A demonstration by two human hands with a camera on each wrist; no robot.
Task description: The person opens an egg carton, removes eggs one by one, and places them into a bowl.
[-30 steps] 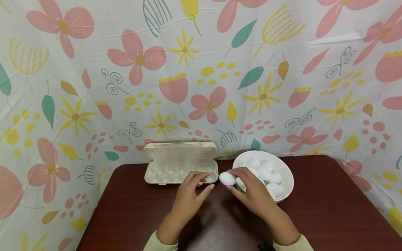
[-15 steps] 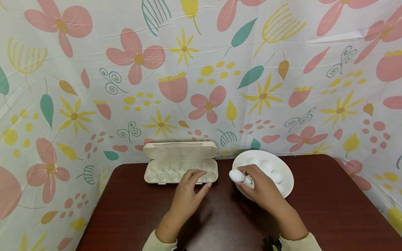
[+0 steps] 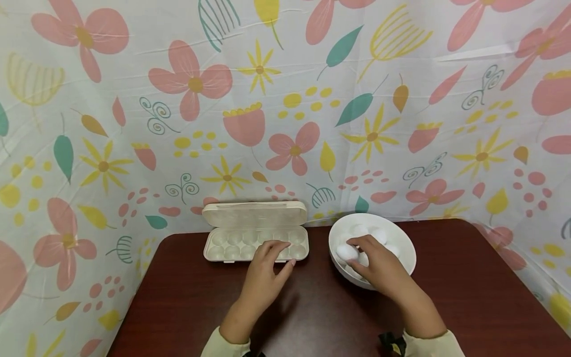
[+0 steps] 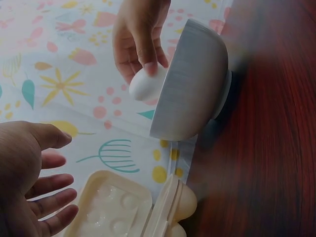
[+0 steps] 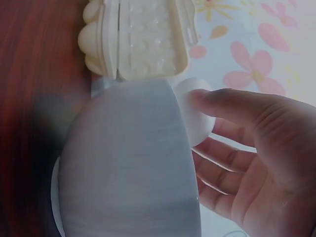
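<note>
My right hand (image 3: 379,263) pinches a white egg (image 3: 347,252) between thumb and fingers, over the left side of a white bowl (image 3: 408,248). More white eggs lie inside that bowl, partly hidden by the hand. In the right wrist view the egg (image 5: 195,118) shows just beyond the bowl's rim, under the thumb. My left hand (image 3: 263,277) holds nothing; its fingers are loosely bent in front of the egg carton (image 3: 225,248). The cream carton has its lid raised, and its visible cups hold no eggs. Part of its right end is behind the left hand.
Carton and bowl stand side by side at the back of a dark red-brown table (image 3: 312,317). Right behind them hangs a flower-printed cloth (image 3: 285,99). A gap of bare tabletop separates the two containers.
My right hand has carried the egg rightward, from the gap between carton and bowl to above the bowl. The left hand has stayed nearly in place by the carton.
</note>
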